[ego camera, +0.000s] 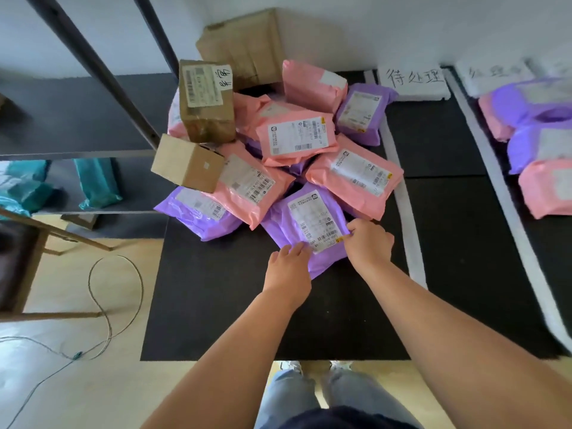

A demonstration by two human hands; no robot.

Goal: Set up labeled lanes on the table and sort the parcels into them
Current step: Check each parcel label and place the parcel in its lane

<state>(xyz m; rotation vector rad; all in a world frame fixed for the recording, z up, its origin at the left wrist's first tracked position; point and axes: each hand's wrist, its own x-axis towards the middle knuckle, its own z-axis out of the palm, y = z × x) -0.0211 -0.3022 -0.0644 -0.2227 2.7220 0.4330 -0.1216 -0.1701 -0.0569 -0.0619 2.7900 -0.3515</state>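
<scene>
Clearly the lanes are laid out and the sorting is under way. Nearest me, over the black table [247, 305], the left hand [289, 270] has its fingers curled over the near edge of a purple parcel [288, 224]. The right hand [368, 243] pinches the same parcel's right edge, by the corner of its shipping sticker. The parcel lies at the front of the unsorted heap [297, 134], touching the pink bags behind it. To the right runs a white tape strip [402, 196], with a handwritten paper sign [413, 82] near its far end. Further right, past a second strip, lie the sorted bags [541, 134], pink and purple. I'd say the next move is to draw the parcel free without toppling the heap, read the sticker, and carry it to its lane.
</scene>
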